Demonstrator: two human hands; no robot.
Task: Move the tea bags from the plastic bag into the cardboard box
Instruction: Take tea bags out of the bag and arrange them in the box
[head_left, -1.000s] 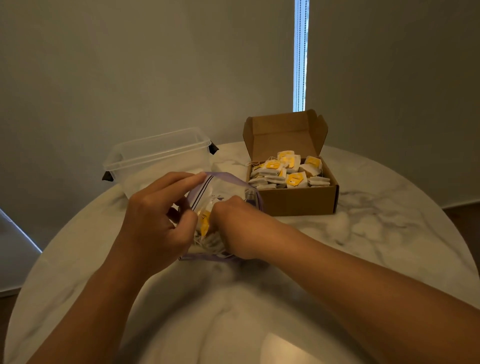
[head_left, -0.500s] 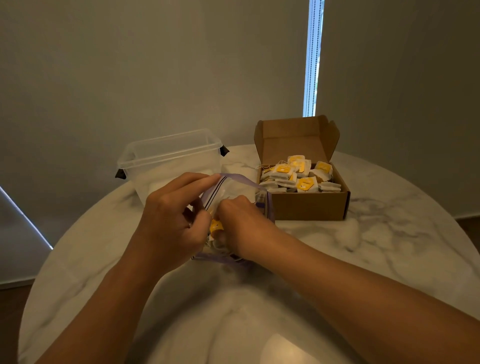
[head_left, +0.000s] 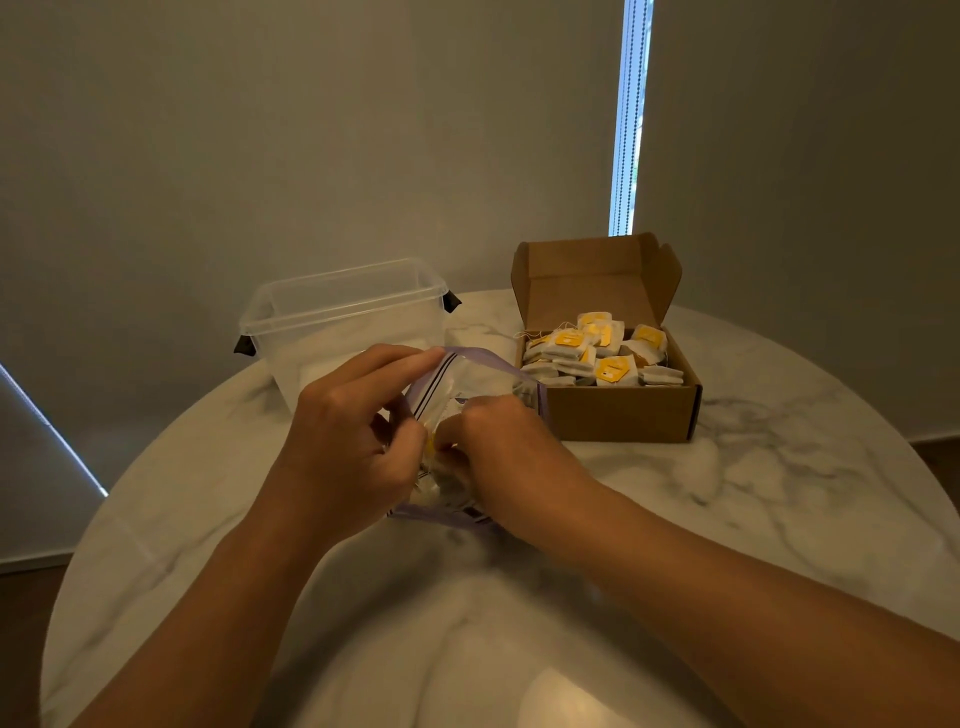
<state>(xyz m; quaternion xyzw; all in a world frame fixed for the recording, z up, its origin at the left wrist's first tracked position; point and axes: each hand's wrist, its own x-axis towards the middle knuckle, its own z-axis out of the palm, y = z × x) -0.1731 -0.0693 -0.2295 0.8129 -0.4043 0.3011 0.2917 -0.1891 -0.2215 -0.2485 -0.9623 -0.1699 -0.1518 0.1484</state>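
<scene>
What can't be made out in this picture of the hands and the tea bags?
- Head view: the right hand is in the plastic bag. Its own knuckles hide the fingers, so whether they hold anything is unclear.
- Head view: the bag's contents, covered by both hands; the left hand grips its edge.
- Head view: print on the yellow tags of the tea bags in the cardboard box, too small.

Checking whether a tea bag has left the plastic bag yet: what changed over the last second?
Nothing has visibly moved. The left hand keeps its grip on the rim of the plastic bag, the right hand stays inside it, fingers hidden. The tea bags in the cardboard box and the clear tub lie as before.
</scene>
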